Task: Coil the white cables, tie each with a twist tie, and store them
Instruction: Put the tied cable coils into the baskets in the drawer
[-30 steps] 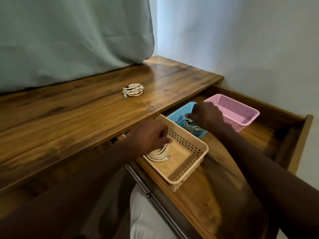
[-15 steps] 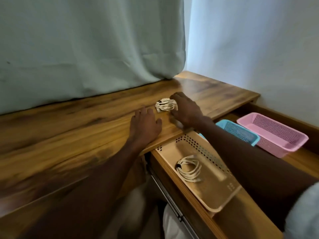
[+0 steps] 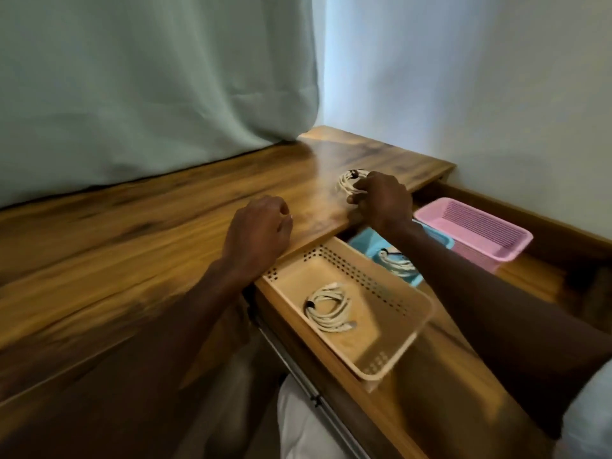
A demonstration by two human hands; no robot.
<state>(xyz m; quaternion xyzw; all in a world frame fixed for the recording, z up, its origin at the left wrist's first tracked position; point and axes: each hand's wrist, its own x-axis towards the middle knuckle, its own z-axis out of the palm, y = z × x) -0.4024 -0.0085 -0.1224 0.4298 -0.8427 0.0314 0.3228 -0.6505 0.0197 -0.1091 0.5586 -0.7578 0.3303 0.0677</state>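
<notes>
Altogether three coiled cables: right hand point(image 3: 381, 200) grips one point(image 3: 349, 180); three baskets

I see three white cables, each already wound into a loose flat coil and bound with a dark twist tie. The first coil point(image 3: 350, 182) lies on the wooden table point(image 3: 132, 246) near its front edge, its near side caught in the grip of my right hand point(image 3: 381, 202), whose fingers curl over the loops. The second coil point(image 3: 329, 308) lies flat on the floor of the beige basket point(image 3: 390, 294) with its tie at the left and a plug end pointing right, and I can only partly make out the third coil point(image 3: 395, 260) in the blue basket point(image 3: 367, 243) beside it, behind my forearm.
</notes>
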